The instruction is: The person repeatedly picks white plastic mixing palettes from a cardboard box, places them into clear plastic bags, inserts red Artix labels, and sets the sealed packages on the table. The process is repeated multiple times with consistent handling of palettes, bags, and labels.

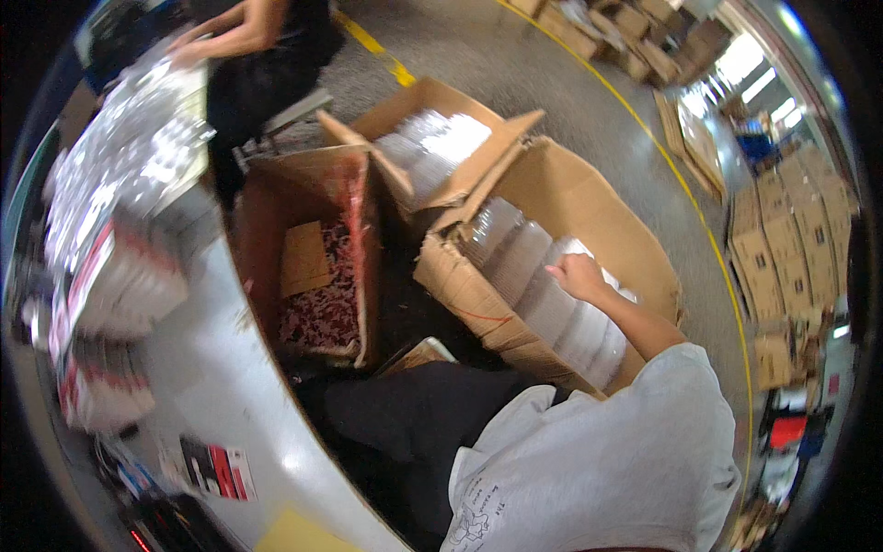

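Observation:
My right hand [578,274] reaches down into a large open cardboard box [636,216] on my right. Nested stacks of clear plastic shells or trays [544,306] stand in rows inside it. The hand is over these rows, its fingers curled in and the thumb toward the left. The hand's own back hides whatever the fingers may pinch. My left hand is out of view.
A co-worker's arms [230,32] handle shiny clear packages [129,138] at the table's [221,368] far end. Red-and-white card stacks [129,276] stand there. Nearby are a carton with red scraps [317,313] and another carton of clear plastic [428,152]. Stacked cartons [782,239] stand right.

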Demonstrator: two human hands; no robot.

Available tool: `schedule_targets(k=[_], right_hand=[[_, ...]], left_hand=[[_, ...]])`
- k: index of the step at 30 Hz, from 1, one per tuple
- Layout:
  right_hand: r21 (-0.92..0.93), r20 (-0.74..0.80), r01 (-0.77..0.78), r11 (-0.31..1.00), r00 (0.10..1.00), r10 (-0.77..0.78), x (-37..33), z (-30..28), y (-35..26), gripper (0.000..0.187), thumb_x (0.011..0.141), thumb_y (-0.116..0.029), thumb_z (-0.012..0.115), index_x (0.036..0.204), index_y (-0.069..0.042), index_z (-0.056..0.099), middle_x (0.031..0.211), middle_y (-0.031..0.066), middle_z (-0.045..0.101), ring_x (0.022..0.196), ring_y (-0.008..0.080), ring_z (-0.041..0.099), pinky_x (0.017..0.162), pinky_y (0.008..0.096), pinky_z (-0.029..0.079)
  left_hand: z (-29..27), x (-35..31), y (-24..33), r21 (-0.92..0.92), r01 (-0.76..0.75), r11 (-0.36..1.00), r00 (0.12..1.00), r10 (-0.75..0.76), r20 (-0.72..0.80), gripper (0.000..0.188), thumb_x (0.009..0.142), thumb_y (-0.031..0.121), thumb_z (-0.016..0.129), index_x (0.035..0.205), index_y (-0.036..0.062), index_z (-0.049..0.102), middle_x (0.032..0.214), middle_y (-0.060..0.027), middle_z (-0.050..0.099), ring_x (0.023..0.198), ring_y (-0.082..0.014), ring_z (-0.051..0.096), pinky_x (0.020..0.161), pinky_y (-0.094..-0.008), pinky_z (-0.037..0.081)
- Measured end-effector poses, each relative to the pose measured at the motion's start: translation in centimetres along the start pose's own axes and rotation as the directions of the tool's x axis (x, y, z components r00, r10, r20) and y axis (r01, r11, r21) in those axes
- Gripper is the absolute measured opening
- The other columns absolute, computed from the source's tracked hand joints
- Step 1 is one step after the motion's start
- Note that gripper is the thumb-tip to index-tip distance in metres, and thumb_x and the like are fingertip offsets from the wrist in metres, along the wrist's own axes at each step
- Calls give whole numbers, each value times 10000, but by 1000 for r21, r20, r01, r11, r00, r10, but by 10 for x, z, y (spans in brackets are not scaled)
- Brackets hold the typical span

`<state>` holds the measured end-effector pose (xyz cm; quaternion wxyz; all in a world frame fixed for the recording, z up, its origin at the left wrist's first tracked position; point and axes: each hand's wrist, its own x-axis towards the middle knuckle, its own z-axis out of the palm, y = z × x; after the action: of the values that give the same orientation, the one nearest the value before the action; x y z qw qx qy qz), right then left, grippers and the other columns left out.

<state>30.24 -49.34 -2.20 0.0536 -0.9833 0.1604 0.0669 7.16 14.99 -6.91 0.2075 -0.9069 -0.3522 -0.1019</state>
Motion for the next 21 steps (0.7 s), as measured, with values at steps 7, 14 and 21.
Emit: schedule_targets(k=[7, 14, 21], right_hand=[[38, 483, -129, 991, 870, 95, -26, 157, 66, 366, 905, -164, 425, 706, 89, 599, 782, 270, 608, 725, 399, 619, 626, 461, 505], [91, 548, 123, 988, 823, -153, -63, 308, 48, 378, 888, -192, 530, 1146, 70, 441, 1072, 261, 540, 1013, 413, 511, 836, 473, 421], [319, 229, -367, 874, 925, 305, 110, 320, 46, 891, 696, -294, 780, 1353, 39, 280, 1351, 222, 353, 1252, 390, 344, 1007, 471, 330]], left_hand=[[-126, 84, 162, 99, -423, 901, 819, 427, -383, 399, 898, 312, 561, 1177, 35, 493, 1254, -170, 497, 1197, -350, 433, 969, -435, 388], [-193, 19, 524, -745, -626, 231, 447, 889, -99, 839, 598, 148, 825, 1316, 33, 406, 1454, -236, 206, 1344, -414, 199, 1098, -482, 186], [-193, -39, 703, -773, -626, 99, 137, 990, 15, 793, 747, 54, 657, 1413, 26, 226, 1489, -166, 206, 1348, -426, 217, 1031, -500, 341]])
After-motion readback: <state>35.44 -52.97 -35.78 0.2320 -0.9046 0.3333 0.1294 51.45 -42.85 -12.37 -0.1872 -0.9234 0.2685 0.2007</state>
